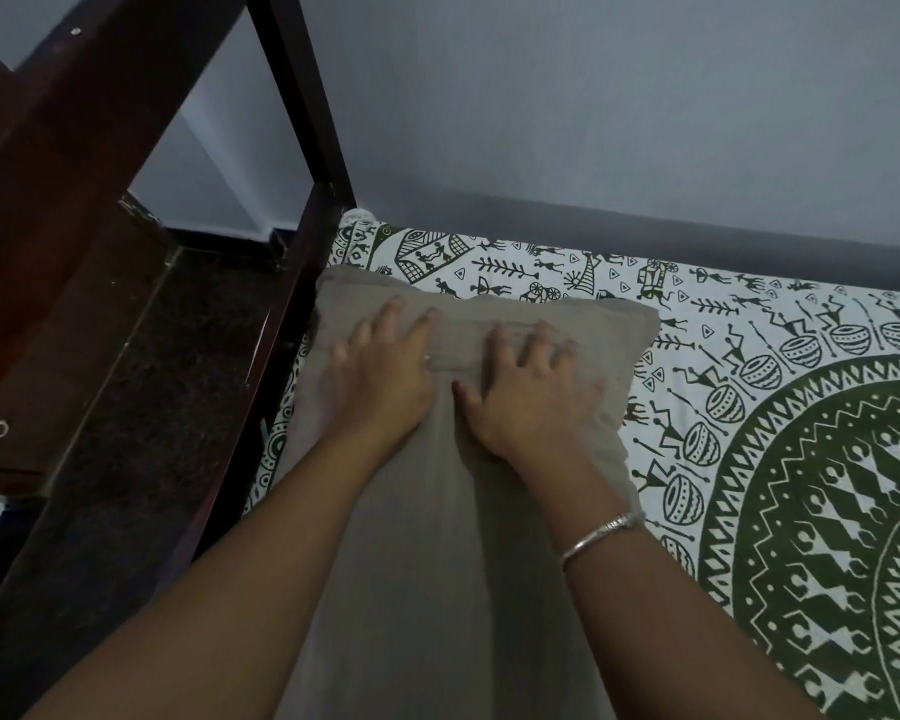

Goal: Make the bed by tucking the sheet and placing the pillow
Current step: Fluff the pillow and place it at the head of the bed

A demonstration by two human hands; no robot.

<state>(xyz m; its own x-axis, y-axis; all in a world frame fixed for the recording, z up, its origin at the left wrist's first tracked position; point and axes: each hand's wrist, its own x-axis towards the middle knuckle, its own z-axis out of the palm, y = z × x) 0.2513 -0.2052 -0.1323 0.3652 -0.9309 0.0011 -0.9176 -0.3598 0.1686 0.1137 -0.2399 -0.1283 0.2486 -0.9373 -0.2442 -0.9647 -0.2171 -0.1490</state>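
Pillow (468, 511), grey: lies on the patterned sheet (749, 407) at the bed's left end, long axis running near to far. Left hand (385, 371) and right hand (528, 387), fingers spread flat, press its far half side by side; neither nearer.

A plain pale blue-grey wall (593, 122) runs along the far edge of the bed and meets a second wall (219, 163) beyond the far-left corner. A dark skirting band (219, 239) lines the foot of that second wall. The dark wooden bed frame (266, 397) carries an upright post (302, 96) at that corner. Left of it, reddish-brown wooden furniture (63, 200) stands over a dark speckled floor (167, 381). The light is dim and even.
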